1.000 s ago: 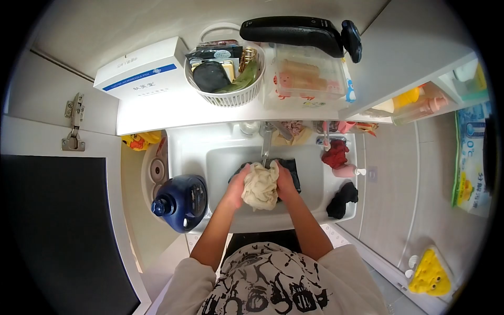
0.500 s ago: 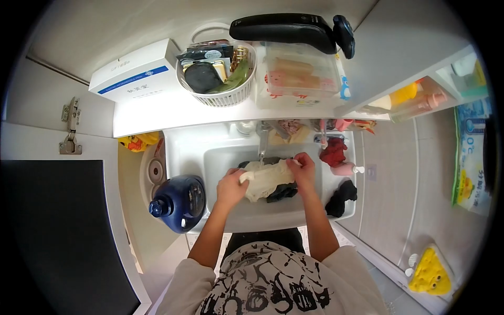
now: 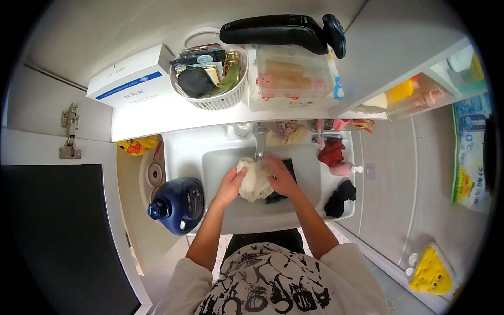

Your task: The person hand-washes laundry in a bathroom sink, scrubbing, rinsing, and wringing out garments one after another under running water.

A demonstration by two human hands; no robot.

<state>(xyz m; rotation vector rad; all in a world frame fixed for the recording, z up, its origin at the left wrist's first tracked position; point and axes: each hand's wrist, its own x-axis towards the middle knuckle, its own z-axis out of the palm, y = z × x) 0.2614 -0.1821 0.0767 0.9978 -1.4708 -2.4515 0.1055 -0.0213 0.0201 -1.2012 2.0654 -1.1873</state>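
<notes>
A cream cloth [image 3: 255, 181] is bunched up between my two hands, just below the faucet [image 3: 260, 140]. My left hand [image 3: 230, 186] grips its left edge, thumb on top. On the right side my right hand [image 3: 281, 177] is closed on the cloth, its fingers curled and slightly blurred. Dark fabric [image 3: 277, 196] lies in the white sink [image 3: 220, 215] beneath the cloth and my right hand, and part of it is hidden.
A blue detergent bottle [image 3: 181, 206] stands on the sink's left rim. Along the right rim are a red cloth [image 3: 332, 152], a pink bottle [image 3: 342, 168] and a black cloth [image 3: 340, 198]. Above, a shelf [image 3: 157, 116] holds a white basket [image 3: 223, 100] and a black shaver [image 3: 273, 30].
The cream cloth was bunched, then stretched wide between my hands, and is now gathered again. My right hand has moved left and inward. The view has shifted slightly.
</notes>
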